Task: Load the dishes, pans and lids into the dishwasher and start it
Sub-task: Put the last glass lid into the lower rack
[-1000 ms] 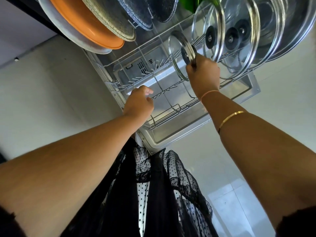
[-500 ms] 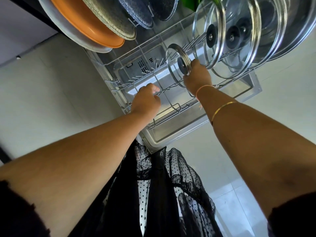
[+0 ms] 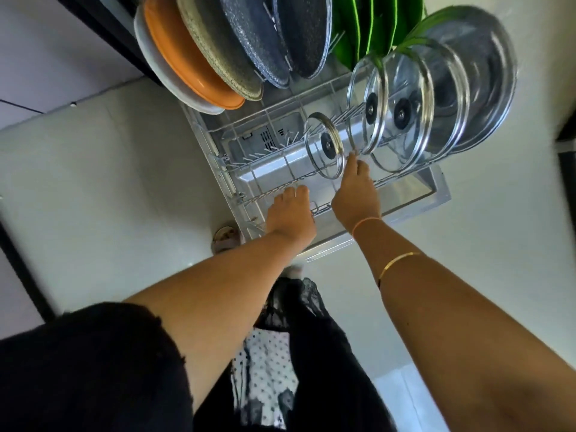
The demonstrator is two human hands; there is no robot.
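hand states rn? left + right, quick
Left hand: fingers curled over the front wire of the dishwasher rack, gripping it.
Right hand: open, holding nothing; fingertips reach the rim of the small glass lid.

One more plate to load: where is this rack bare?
Bare tines lie front-left, bordered by the orange plate, the small glass lid and the left hand at the front rail. Crowded: pans behind, larger glass lids on the right, beside the right hand.
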